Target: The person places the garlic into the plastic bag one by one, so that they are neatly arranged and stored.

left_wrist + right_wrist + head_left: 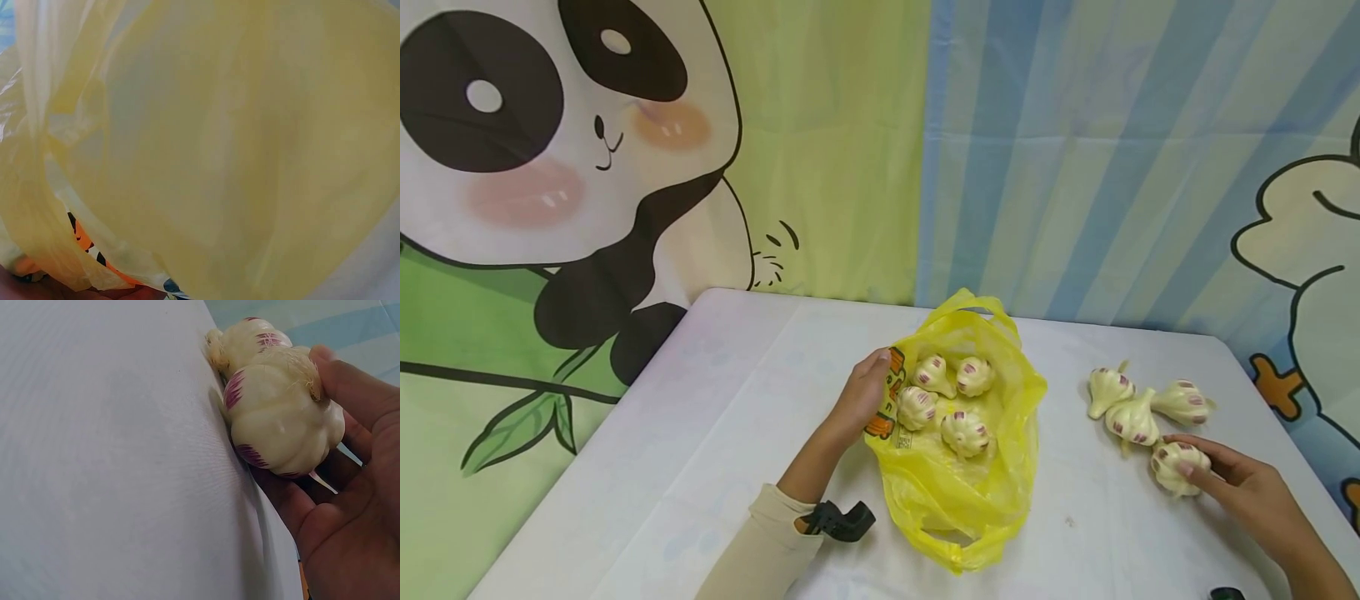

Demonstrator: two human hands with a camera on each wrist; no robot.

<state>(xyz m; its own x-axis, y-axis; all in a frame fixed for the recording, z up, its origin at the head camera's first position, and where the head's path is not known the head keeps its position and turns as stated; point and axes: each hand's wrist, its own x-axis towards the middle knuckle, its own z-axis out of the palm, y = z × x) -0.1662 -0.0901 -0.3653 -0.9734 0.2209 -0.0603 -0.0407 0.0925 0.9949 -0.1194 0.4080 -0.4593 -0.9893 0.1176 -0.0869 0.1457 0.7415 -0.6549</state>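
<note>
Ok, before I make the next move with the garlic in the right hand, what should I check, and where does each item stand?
1. Right hand has a grip on its garlic bulb: ok, thumb and fingers are around it.
2. Left hand has hold of the yellow bag: ok, at its left edge.
3. Bag open: ok, four bulbs show inside.
4. Gripped bulb lifted off the table: cannot tell.
5. All garlic off the table: not ok, three bulbs lie right of the bag.
</note>
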